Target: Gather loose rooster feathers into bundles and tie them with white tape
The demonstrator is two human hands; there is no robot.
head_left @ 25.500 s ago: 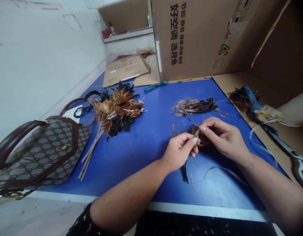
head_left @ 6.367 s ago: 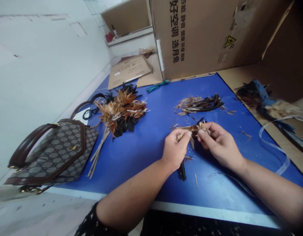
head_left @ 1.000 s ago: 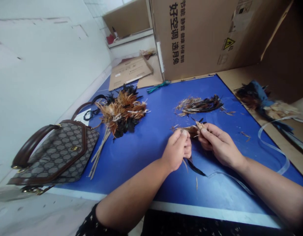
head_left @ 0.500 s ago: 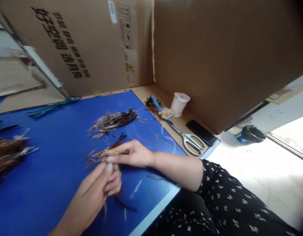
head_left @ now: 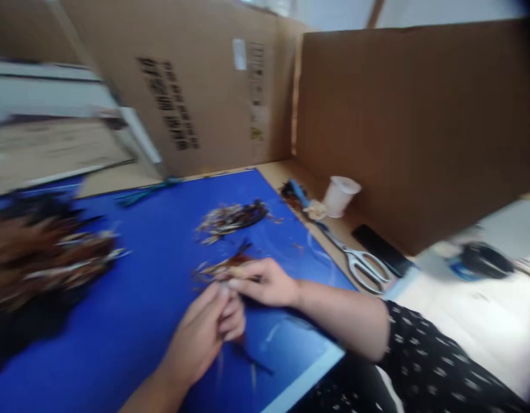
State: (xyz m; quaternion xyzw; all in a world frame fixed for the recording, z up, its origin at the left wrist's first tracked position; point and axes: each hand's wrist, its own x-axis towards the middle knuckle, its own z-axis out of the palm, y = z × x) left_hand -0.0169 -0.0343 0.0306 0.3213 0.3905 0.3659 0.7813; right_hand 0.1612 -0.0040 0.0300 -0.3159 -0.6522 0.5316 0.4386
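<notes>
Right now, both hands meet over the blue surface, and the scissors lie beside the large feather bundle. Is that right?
Not quite: the scissors lie beside the black phone, not the large feather bundle, as the head view shows. The left hand and right hand do meet over the blue surface.

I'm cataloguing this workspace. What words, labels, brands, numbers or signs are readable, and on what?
No text is readable.
Cardboard box: two columns of lettering, too blurred.
White label on it: nothing legible.
Yellow triangle sign on it: symbol too blurred.
Boxed symbols above that: too blurred.
Flat cardboard: marks too faint.
</notes>
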